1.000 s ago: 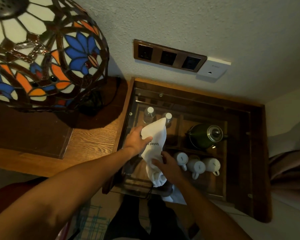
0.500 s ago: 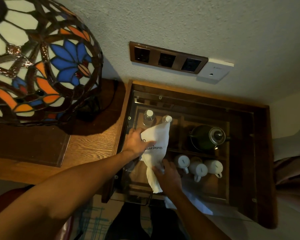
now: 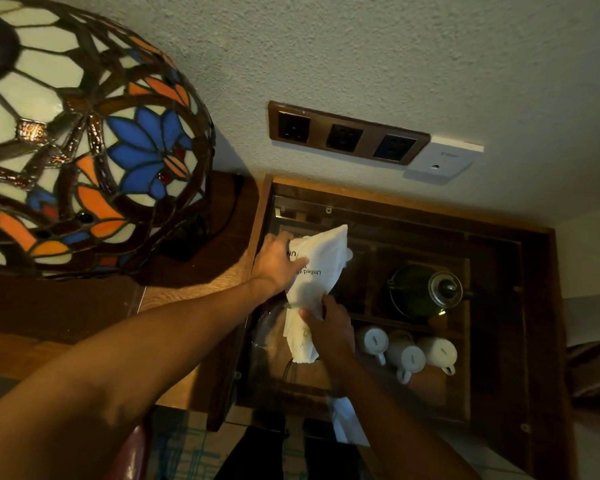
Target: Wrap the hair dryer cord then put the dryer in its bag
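Note:
A white cloth bag (image 3: pixel 317 268) with dark printed letters lies on the glass top of a wooden cabinet (image 3: pixel 412 211). Its bulging upper part points toward the wall and its gathered neck (image 3: pixel 302 341) trails toward me. My left hand (image 3: pixel 277 263) grips the bag's left side near the print. My right hand (image 3: pixel 329 323) is closed around the neck where the cloth bunches. The hair dryer and its cord are hidden; I cannot see them inside the bag.
A stained-glass lamp (image 3: pixel 83 133) stands on the wooden desk (image 3: pixel 173 292) at left. Under the glass sit a green kettle (image 3: pixel 423 289) and three white mugs (image 3: pixel 407 351). A triple wall socket (image 3: pixel 347 136) is above. A white paper (image 3: pixel 347 424) hangs at the cabinet's front edge.
The bag has shifted a little toward the wall and now covers both bottle caps. My right hand slid up the neck, leaving more gathered cloth trailing below it.

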